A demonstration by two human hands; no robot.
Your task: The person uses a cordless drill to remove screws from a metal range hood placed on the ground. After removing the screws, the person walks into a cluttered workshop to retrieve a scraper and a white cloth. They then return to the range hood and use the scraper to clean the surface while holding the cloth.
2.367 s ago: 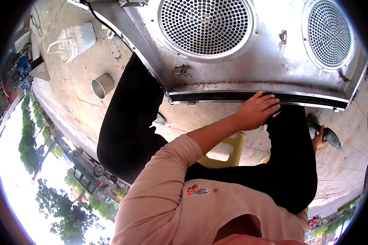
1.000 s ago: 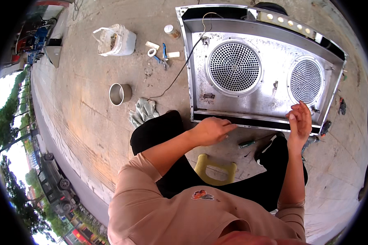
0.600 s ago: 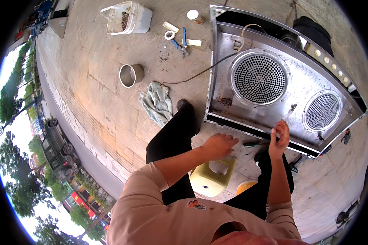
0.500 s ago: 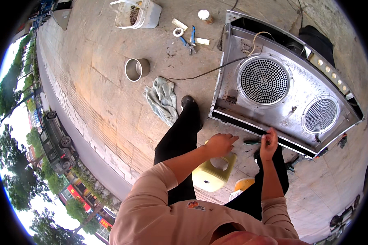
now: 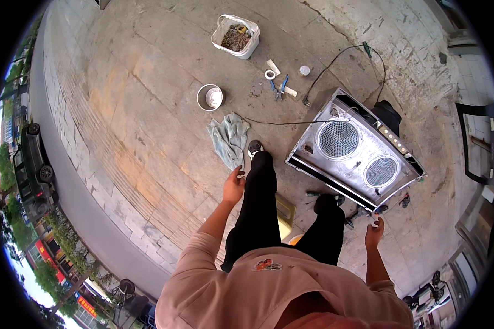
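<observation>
My left hand (image 5: pixel 234 187) hangs beside my left leg, fingers loosely apart, with nothing seen in it. Just beyond its fingertips in the picture is a crumpled grey-green rag (image 5: pixel 228 140) on the ground. On the other side, my right hand (image 5: pixel 374 232) is held out with its fingers partly spread; I see no object in it. The near corner of a metal range hood (image 5: pixel 335 172) lies closest to that hand. Two round perforated grilles (image 5: pixel 338 139) face up from the hood, which rests on the pavement.
A yellow plastic stool (image 5: pixel 285 213) stands between my legs. Dark tools (image 5: pixel 357 215) lie by the hood's near edge. Farther off are a metal cylinder (image 5: pixel 210 97), a white bucket of debris (image 5: pixel 236 38), blue-handled pliers (image 5: pixel 280 88), a tape roll and a small jar (image 5: pixel 304 70). A cord (image 5: pixel 280 123) crosses the ground.
My hands have drawn apart: the left moved left toward the rag, the right moved outward past the hood's corner. My view has pulled back, so the hood and ground items look smaller.
</observation>
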